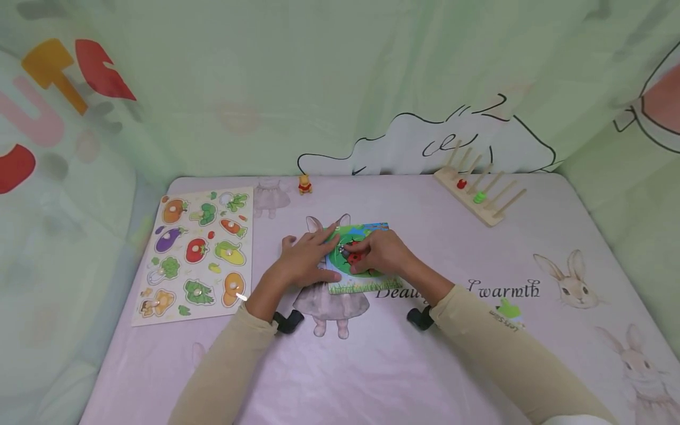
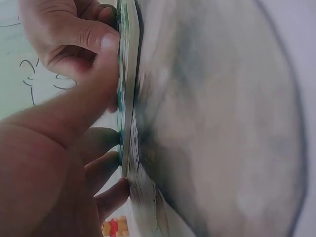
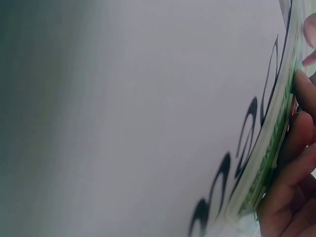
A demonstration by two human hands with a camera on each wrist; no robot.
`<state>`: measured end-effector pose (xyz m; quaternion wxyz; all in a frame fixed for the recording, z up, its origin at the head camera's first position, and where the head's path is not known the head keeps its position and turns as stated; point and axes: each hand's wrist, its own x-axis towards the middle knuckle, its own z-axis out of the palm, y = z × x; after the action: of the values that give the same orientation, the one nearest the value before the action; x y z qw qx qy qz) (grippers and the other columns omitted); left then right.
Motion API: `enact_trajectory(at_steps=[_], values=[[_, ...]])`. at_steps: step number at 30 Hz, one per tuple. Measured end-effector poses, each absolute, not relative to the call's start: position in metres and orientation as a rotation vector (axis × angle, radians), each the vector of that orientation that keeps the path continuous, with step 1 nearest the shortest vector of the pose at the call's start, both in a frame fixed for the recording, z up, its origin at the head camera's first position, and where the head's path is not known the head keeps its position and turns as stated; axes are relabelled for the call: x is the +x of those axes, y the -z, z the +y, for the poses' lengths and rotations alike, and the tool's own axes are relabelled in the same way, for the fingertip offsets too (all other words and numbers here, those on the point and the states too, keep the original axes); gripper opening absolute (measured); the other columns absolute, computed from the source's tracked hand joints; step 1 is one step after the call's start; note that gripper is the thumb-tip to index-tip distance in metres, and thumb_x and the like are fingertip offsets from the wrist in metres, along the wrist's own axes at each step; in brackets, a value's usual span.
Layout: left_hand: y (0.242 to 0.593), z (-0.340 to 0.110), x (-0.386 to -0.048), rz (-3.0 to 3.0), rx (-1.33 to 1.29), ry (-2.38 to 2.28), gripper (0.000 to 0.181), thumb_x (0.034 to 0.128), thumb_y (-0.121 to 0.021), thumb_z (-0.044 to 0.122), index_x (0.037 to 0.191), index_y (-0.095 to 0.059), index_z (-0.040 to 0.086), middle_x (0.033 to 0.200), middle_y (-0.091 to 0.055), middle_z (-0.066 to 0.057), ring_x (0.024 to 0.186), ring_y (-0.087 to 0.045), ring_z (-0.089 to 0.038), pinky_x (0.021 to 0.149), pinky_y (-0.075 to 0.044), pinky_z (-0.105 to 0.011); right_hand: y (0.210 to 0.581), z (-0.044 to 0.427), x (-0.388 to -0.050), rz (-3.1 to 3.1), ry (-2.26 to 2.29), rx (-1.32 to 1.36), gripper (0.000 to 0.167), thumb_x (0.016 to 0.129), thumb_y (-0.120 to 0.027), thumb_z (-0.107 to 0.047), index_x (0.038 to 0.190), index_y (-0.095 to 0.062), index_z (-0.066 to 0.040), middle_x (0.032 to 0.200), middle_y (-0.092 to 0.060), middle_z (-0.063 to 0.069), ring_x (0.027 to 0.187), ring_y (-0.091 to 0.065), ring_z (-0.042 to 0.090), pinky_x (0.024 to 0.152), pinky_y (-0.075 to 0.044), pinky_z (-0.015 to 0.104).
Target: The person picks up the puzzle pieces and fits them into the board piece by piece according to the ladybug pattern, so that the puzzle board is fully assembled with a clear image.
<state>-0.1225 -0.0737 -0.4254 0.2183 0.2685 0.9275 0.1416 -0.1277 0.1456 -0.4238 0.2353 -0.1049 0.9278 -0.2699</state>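
Observation:
A square puzzle board (image 1: 347, 287) with a green and blue picture lies flat at the middle of the table. On it is a red and black ladybug picture (image 1: 355, 258). My left hand (image 1: 303, 258) rests on the board's left edge with its fingers spread; in the left wrist view the left hand (image 2: 64, 143) touches the board's face and edge (image 2: 129, 89). My right hand (image 1: 383, 254) is over the ladybug, its thumb and curled fingers at the picture; whether they pinch a piece cannot be told. In the right wrist view the right hand (image 3: 296, 182) lies against the board (image 3: 266, 168).
A vegetable puzzle board (image 1: 207, 277) lies at the left. A small bear figure (image 1: 305, 184) stands at the back edge. A wooden peg rack (image 1: 470, 198) with red and green pieces is at the back right. A light green piece (image 1: 509, 308) lies beside the right sleeve.

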Motion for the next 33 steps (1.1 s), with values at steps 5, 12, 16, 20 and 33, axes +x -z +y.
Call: enact_trajectory(at_steps=[5,12,16,20,33], values=[[0.428,-0.073,-0.123,2.576,0.744,-0.359,0.095,0.0895,-0.07,0.059,0.164,-0.023,0.024,0.174,-0.007,0.007,0.157,-0.021,-0.029,0.116,-0.019,-0.069,0.423,0.145,-0.126,2.549,0.749,-0.28,0.061,0.077,-0.09,-0.034,0.133,-0.068,-0.027,0.055,-0.059,0.0,0.065,-0.045,0.015,0.059,-0.031,0.028],[0.428,-0.073,-0.122,2.574,0.73,-0.355,0.099,0.0891,-0.071,0.06,0.164,-0.02,0.019,0.174,-0.007,0.005,0.158,-0.02,-0.027,0.119,-0.019,-0.067,0.426,0.144,-0.126,2.586,0.71,-0.31,0.071,0.078,-0.09,-0.036,0.141,-0.061,-0.024,0.062,-0.065,0.002,0.071,-0.045,0.015,0.059,-0.029,0.028],[0.426,-0.073,-0.119,2.567,0.73,-0.38,0.108,0.0848,-0.076,0.059,0.164,-0.02,0.013,0.174,-0.007,0.0,0.158,-0.021,-0.026,0.121,-0.019,-0.067,0.424,0.142,-0.127,2.586,0.702,-0.311,0.07,0.076,-0.091,-0.035,0.14,-0.062,-0.023,0.065,-0.068,0.006,0.067,-0.041,0.016,0.058,-0.029,0.028],[0.424,-0.071,-0.116,2.584,0.723,-0.371,0.11,0.0812,-0.08,0.059,0.163,-0.023,0.011,0.174,-0.009,-0.002,0.158,-0.023,-0.026,0.12,-0.021,-0.067,0.423,0.142,-0.127,2.588,0.695,-0.311,0.071,0.076,-0.091,-0.036,0.139,-0.062,-0.024,0.078,-0.076,0.008,0.067,-0.046,0.015,0.059,-0.033,0.027],[0.421,-0.065,-0.113,2.626,0.673,-0.323,0.106,0.0806,-0.082,0.056,0.162,-0.03,0.013,0.173,-0.015,0.0,0.156,-0.027,-0.026,0.12,-0.026,-0.064,0.421,0.144,-0.127,2.541,0.713,-0.276,0.072,0.078,-0.09,-0.036,0.142,-0.059,-0.026,0.053,-0.061,0.003,0.046,-0.047,0.01,0.053,-0.037,0.024]])
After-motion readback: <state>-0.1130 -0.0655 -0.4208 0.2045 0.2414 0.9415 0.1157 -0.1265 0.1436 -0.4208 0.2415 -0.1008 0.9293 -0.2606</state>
